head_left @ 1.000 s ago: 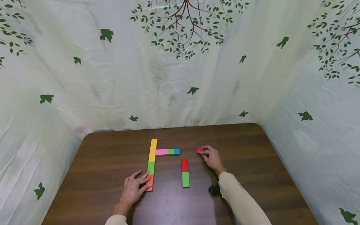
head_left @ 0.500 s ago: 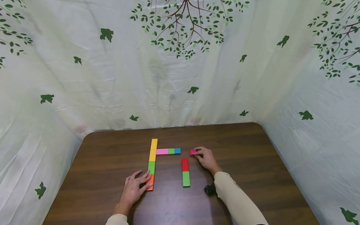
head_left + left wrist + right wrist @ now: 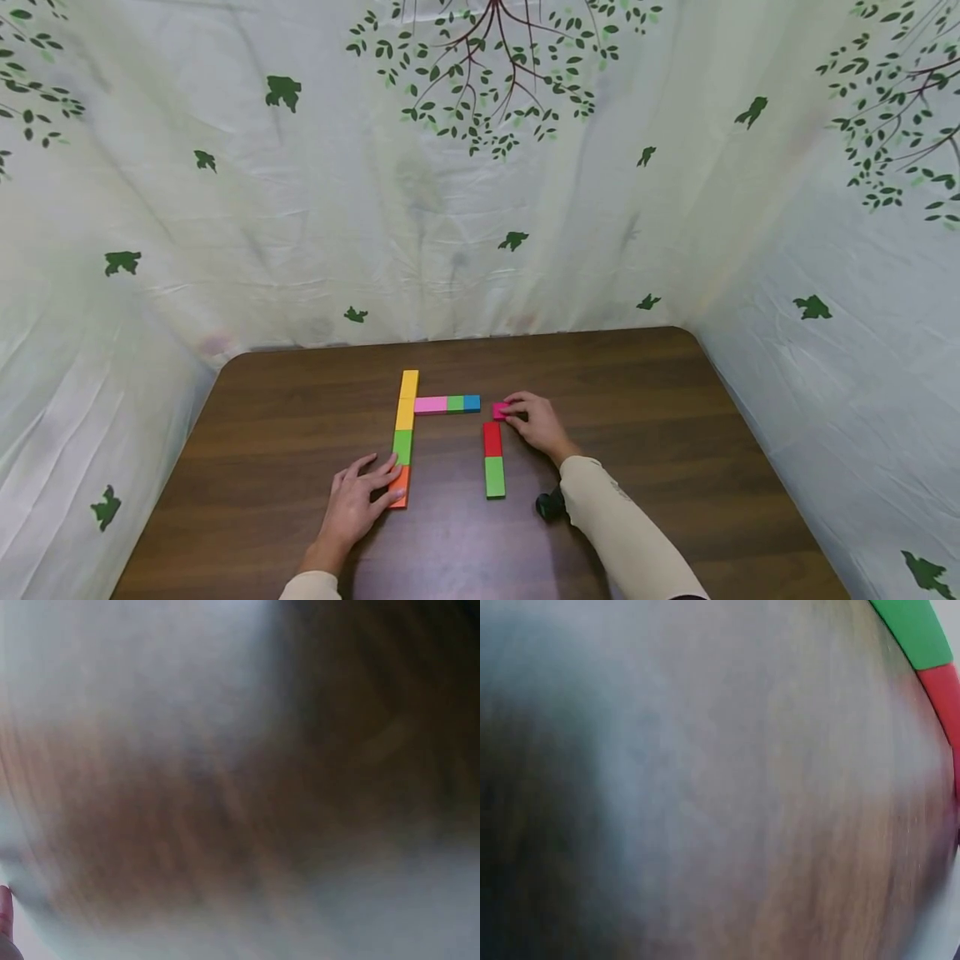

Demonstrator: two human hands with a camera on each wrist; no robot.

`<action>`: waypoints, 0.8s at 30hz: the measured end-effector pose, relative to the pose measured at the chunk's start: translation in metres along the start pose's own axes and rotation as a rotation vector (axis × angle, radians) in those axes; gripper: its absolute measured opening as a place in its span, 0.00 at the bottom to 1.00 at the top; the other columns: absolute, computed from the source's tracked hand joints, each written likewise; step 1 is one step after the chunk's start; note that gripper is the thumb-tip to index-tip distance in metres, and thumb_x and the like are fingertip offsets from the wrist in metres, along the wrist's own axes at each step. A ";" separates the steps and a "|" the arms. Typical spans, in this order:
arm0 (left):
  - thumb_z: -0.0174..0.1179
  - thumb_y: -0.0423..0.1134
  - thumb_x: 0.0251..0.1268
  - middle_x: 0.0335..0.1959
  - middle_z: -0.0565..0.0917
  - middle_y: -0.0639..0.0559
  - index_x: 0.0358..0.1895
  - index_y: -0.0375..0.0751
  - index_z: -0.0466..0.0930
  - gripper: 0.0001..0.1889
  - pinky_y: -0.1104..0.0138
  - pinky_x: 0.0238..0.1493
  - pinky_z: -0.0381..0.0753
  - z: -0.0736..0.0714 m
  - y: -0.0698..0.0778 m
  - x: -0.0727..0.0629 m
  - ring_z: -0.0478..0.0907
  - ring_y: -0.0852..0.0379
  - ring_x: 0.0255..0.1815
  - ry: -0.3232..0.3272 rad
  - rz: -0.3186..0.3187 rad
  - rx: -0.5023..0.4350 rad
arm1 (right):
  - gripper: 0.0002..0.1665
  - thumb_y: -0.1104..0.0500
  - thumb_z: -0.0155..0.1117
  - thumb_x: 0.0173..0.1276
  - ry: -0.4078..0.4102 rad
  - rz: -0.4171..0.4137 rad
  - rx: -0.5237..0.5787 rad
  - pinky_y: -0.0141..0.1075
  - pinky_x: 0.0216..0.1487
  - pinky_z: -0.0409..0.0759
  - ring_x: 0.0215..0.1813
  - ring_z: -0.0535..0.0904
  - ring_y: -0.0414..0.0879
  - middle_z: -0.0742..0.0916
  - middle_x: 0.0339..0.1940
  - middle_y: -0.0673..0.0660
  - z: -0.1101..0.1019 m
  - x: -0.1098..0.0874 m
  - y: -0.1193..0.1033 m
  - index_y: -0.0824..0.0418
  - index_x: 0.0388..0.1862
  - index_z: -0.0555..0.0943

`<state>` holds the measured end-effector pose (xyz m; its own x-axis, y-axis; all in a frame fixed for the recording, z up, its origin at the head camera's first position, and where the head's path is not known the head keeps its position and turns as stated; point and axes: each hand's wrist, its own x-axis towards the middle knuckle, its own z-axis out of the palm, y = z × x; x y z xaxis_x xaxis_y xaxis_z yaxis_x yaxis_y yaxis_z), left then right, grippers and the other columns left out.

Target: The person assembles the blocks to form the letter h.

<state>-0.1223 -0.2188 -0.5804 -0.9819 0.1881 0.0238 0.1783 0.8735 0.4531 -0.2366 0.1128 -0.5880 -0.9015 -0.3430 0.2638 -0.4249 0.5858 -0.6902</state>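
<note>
My right hand (image 3: 536, 423) pinches a small magenta block (image 3: 498, 411) just beyond the far end of a red block (image 3: 492, 439). A green block (image 3: 495, 477) adjoins the red one on its near side; the right wrist view catches part of this pair. With spread fingers, my left hand (image 3: 354, 504) rests against an orange block (image 3: 400, 490). Beyond it, a green block (image 3: 402, 447) and two yellow blocks (image 3: 406, 413) continue the column. Sideways from the column runs a row: pink block (image 3: 431, 405), small green block (image 3: 455, 404), blue block (image 3: 472, 404).
The brown wooden table (image 3: 637, 375) has rounded far corners. A white curtain (image 3: 442, 275) with leaf prints hangs behind it and along both sides. Below my right sleeve shows a dark round object (image 3: 550, 505), apparently the wrist camera. Most of the left wrist view is blurred.
My right hand has moved left with the magenta block, from right of the red block to beyond its far end. My left hand keeps its place.
</note>
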 end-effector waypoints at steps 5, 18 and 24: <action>0.68 0.51 0.54 0.62 0.77 0.54 0.58 0.48 0.80 0.27 0.43 0.60 0.58 -0.001 -0.001 -0.001 0.65 0.41 0.67 0.015 0.012 0.003 | 0.09 0.68 0.68 0.61 -0.014 0.003 0.017 0.47 0.57 0.75 0.53 0.80 0.53 0.85 0.48 0.57 0.003 0.002 -0.003 0.65 0.41 0.88; 0.67 0.51 0.56 0.63 0.77 0.55 0.59 0.48 0.80 0.26 0.43 0.61 0.57 0.000 -0.002 0.000 0.63 0.42 0.68 -0.001 0.002 0.001 | 0.10 0.70 0.67 0.61 -0.024 -0.073 0.033 0.48 0.56 0.75 0.51 0.80 0.54 0.85 0.47 0.59 0.007 0.003 -0.006 0.67 0.42 0.87; 0.67 0.53 0.55 0.62 0.77 0.54 0.58 0.48 0.80 0.27 0.43 0.60 0.58 0.001 -0.002 -0.001 0.64 0.42 0.67 0.021 0.009 0.000 | 0.10 0.69 0.66 0.62 -0.028 -0.057 0.042 0.48 0.55 0.75 0.50 0.80 0.53 0.84 0.46 0.58 0.008 0.003 -0.006 0.66 0.42 0.87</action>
<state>-0.1213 -0.2206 -0.5822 -0.9814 0.1862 0.0469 0.1870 0.8716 0.4531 -0.2363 0.1022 -0.5890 -0.8730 -0.3958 0.2850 -0.4713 0.5339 -0.7020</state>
